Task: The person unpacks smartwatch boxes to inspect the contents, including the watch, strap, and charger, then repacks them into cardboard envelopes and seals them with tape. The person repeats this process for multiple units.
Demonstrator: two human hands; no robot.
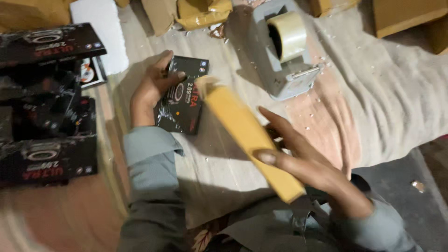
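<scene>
The left hand (151, 88) lies palm down on a small black box (182, 95), with the thumb across the box's top edge and the fingers curled round its left side, so the hand is closed on the box and holding it. The box rests flat on a beige cloth (373, 93) spread over the floor, tilted a little so its long side runs from upper right to lower left. The left forearm comes up from the bottom of the view in a grey-green sleeve (149, 177), bent at the wrist towards the box.

The right hand (298, 161) grips a long yellow-brown cardboard piece (247, 133), blurred in the picture. The thumb presses on its near face and the fingers reach out behind it, with the index finger stretched towards the upper left. The piece slants from the lower right, near the wrist, up to a point just beside the black box's upper right corner; whether it touches the box cannot be told.

Beyond the hands stands a grey tape dispenser (284, 74) with a roll of clear tape (290, 35) in it. To the left sits a stack of black boxes (46, 107) of the same kind. Brown cardboard cartons (406, 14) lie along the top edge.
</scene>
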